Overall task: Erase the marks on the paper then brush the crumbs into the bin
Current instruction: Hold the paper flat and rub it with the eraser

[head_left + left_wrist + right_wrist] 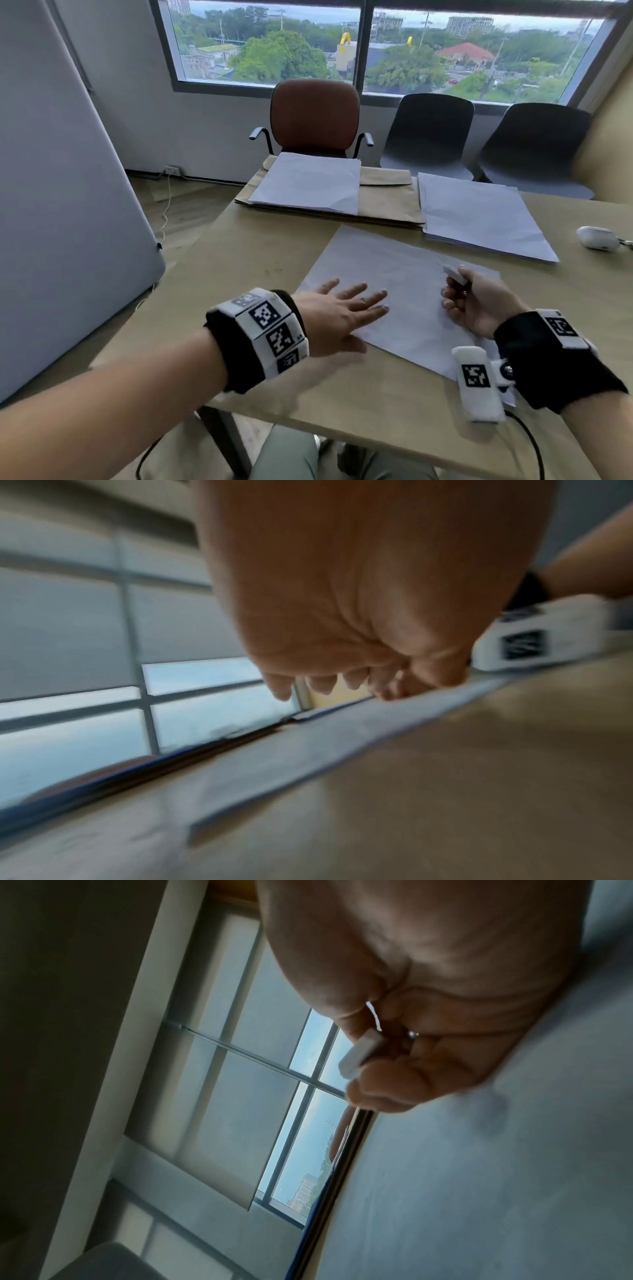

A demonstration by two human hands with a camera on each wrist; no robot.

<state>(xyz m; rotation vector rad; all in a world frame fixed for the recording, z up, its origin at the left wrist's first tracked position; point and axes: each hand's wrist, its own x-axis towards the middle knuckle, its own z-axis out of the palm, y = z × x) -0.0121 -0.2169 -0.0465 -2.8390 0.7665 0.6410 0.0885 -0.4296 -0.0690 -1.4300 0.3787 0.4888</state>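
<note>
**Wrists low, eraser ready over the sheet**

Both wrists sit closest, banded with marker cuffs, hands forward on the paper, which lies angled on the table in front of the person. The right hand pinches a small white eraser between thumb and curled fingers, its tip just above the sheet's far right part. The left hand lies flat with fingers spread and relaxed, gripping nothing, on the sheet's near left corner. Any marks are too faint to make out, and no bin is in view.

To erase well, I would press the left palm down firmly, rub in short strokes away from it, and keep pressure light so the sheet does not crease. Farther off lie two paper stacks.
</note>
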